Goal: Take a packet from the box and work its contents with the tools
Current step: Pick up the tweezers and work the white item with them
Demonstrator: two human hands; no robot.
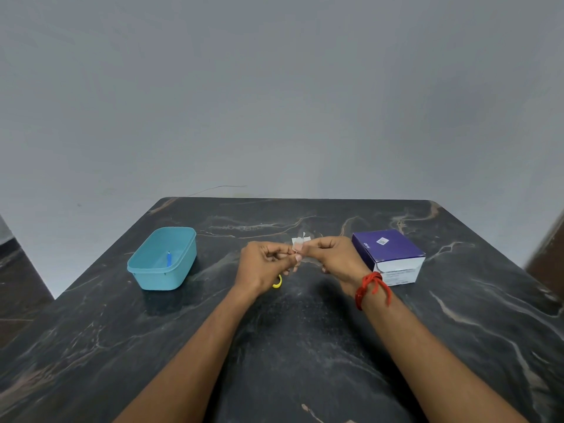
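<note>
Packet: a small white packet (299, 241) is held above the middle of the table, between the two hands; only its top edge shows past the fingertips, the rest is hidden.
Left hand: the left hand (265, 264) has its fingers curled in, and thumb and forefinger pinch the packet's left side.
Right hand: the right hand (335, 257) is curled the same way and pinches the packet's right side; the two sets of fingertips nearly meet.
Box: a purple box (387, 254) with a white near end stands on the table just right of the right hand; the wrist overlaps its near left corner.
Red thread: a red thread (370, 289) is tied round the right wrist, its loose ends hanging.
Yellow object: a yellow curved piece (277, 283) lies on the table under the left hand, which covers most of it; I cannot tell what it is.
Teal tub: an open teal tub (158, 279) sits well left of the hands.
Blue item: a small blue item (168, 259) lies inside the tub, too small to identify.
Table: a dark veined stone table (305, 346) bears everything.
Wall: a plain grey wall (274, 102) rises beyond the far edge.
</note>
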